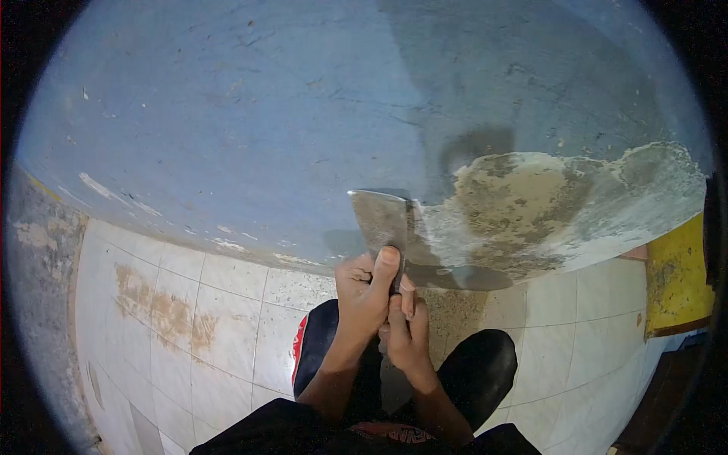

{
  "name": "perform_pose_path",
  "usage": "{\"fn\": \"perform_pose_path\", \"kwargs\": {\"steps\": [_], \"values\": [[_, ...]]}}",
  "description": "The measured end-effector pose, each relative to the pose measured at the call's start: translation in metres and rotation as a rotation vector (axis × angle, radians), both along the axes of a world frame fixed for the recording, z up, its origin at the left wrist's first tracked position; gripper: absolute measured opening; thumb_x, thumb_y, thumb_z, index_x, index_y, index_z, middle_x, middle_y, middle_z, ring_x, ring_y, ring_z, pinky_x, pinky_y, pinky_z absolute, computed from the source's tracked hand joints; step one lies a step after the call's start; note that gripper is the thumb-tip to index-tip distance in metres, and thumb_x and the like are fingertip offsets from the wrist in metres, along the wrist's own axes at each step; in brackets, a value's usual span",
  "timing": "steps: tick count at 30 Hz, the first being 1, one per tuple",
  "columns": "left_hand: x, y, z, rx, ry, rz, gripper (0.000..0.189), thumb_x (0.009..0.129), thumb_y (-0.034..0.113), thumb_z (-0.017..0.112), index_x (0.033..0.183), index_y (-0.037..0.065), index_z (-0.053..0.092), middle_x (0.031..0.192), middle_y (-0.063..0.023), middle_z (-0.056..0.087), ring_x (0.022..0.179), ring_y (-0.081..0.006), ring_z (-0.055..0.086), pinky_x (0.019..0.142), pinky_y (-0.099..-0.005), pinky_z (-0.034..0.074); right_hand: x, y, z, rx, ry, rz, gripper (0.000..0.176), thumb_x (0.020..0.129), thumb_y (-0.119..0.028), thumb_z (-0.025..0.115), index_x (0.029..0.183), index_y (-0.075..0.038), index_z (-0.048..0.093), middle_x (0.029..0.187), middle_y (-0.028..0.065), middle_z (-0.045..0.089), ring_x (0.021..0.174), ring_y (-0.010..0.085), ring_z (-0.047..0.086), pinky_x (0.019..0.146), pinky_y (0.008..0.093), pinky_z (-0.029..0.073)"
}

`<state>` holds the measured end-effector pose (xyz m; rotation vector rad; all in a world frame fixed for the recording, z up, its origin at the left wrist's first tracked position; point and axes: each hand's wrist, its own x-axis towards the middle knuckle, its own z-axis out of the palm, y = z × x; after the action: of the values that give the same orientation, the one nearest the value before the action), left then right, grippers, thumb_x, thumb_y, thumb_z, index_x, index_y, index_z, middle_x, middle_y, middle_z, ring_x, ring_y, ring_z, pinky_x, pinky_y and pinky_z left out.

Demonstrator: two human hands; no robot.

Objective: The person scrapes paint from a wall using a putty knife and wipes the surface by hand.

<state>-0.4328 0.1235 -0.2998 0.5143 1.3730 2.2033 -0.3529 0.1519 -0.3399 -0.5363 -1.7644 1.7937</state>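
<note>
A scraper (pixel 381 218) with a wide flat metal blade points up at the blue wall (pixel 265 136), its edge at or very near the paint. My left hand (pixel 364 296) is closed around the lower blade and handle, thumb laid along the blade's face. Just below and to the right, my right hand (pixel 408 334) is closed on the handle, which the fingers mostly hide. Right of the blade, a large patch of bare, rough plaster (pixel 523 205) shows where paint is gone, with a pale ragged border.
White floor tiles (pixel 227 303) run along the wall's foot, with brown dust (pixel 163 303) at the left and crumbs near my knees. My bent knees (pixel 481 371) flank my hands. A yellow panel (pixel 675 277) stands at the right; a grey stained wall (pixel 42 265) at the left.
</note>
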Motion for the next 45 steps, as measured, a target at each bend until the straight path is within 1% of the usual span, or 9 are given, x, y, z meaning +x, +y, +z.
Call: {"fn": "perform_pose_path", "kwargs": {"steps": [7,11,15,24,29,36,41,43,45], "values": [[0.033,0.021,-0.043,0.032,-0.13,-0.098,0.043,0.093,0.029,0.042,0.063,0.0,0.052,0.05,-0.0064,0.053,0.043,-0.0118,0.05,0.041,-0.0231,0.038,0.033,0.03,-0.024,0.002,-0.093,0.022,0.025,0.09,-0.018,0.04,0.098,0.004,0.048,0.055,0.0022,0.044,0.048,0.0086,0.042,0.042,0.0238,0.032],[0.05,0.021,-0.084,0.152,-0.259,-0.167,0.041,0.094,0.03,0.039,0.067,0.001,0.051,0.049,-0.0063,0.05,0.042,-0.0117,0.047,0.042,-0.0239,0.039,0.067,0.03,-0.07,0.059,-0.197,0.039,0.02,0.09,-0.016,0.042,0.079,0.0,0.046,0.061,0.0039,0.049,0.049,0.0075,0.044,0.042,0.024,0.033],[0.049,0.012,-0.1,-0.061,-0.25,-0.232,0.04,0.093,0.029,0.04,0.068,0.0,0.051,0.048,-0.0062,0.049,0.042,-0.0117,0.047,0.042,-0.0248,0.039,0.081,0.015,-0.125,-0.131,-0.205,-0.013,0.022,0.091,-0.017,0.041,0.076,-0.001,0.047,0.058,0.0027,0.048,0.05,0.0054,0.044,0.041,0.0225,0.032],[0.037,0.011,-0.09,-0.063,-0.212,-0.198,0.038,0.092,0.026,0.045,0.067,-0.002,0.052,0.051,-0.0067,0.051,0.043,-0.0115,0.048,0.042,-0.0248,0.039,0.059,0.007,-0.115,-0.001,-0.254,-0.103,0.024,0.089,-0.014,0.041,0.071,0.0,0.049,0.054,0.0012,0.045,0.047,0.0084,0.045,0.042,0.0244,0.034],[0.008,-0.006,-0.038,0.156,-0.181,-0.067,0.046,0.091,0.031,0.046,0.061,-0.003,0.052,0.049,-0.01,0.052,0.04,-0.0152,0.049,0.042,-0.0258,0.042,0.009,0.009,-0.016,0.176,-0.031,0.028,0.025,0.082,-0.005,0.043,0.057,0.0,0.043,0.048,0.0036,0.039,0.044,0.0111,0.041,0.043,0.025,0.033],[0.003,-0.003,-0.037,0.193,-0.16,-0.178,0.045,0.09,0.035,0.046,0.066,-0.003,0.054,0.047,-0.0088,0.05,0.039,-0.0141,0.048,0.04,-0.0239,0.04,0.005,0.008,-0.023,0.102,0.037,0.084,0.026,0.083,-0.006,0.042,0.057,0.0,0.038,0.049,0.0047,0.039,0.045,0.0098,0.039,0.042,0.0256,0.03],[0.032,0.01,-0.055,-0.114,-0.141,-0.238,0.04,0.092,0.032,0.044,0.071,-0.001,0.054,0.048,-0.0047,0.051,0.041,-0.0096,0.047,0.043,-0.0215,0.038,0.041,-0.007,-0.074,-0.183,-0.012,-0.288,0.016,0.087,-0.007,0.041,0.082,0.003,0.051,0.058,0.0058,0.044,0.049,0.0118,0.044,0.045,0.0247,0.034],[0.04,0.012,-0.069,-0.154,-0.139,-0.241,0.041,0.092,0.032,0.043,0.07,-0.001,0.054,0.048,-0.0047,0.051,0.041,-0.0094,0.048,0.043,-0.0214,0.038,0.06,0.001,-0.111,0.147,-0.19,-0.101,0.025,0.084,0.004,0.05,0.108,0.009,0.045,0.083,0.0109,0.046,0.06,0.0133,0.045,0.054,0.0263,0.039],[0.046,0.013,-0.087,-0.117,-0.192,-0.221,0.042,0.092,0.032,0.043,0.069,-0.001,0.053,0.048,-0.005,0.051,0.042,-0.0096,0.048,0.043,-0.0217,0.038,0.061,0.003,-0.112,1.048,-0.145,-0.344,0.02,0.082,0.003,0.055,0.099,0.01,0.049,0.081,0.0109,0.045,0.062,0.0176,0.045,0.056,0.028,0.039]]}}
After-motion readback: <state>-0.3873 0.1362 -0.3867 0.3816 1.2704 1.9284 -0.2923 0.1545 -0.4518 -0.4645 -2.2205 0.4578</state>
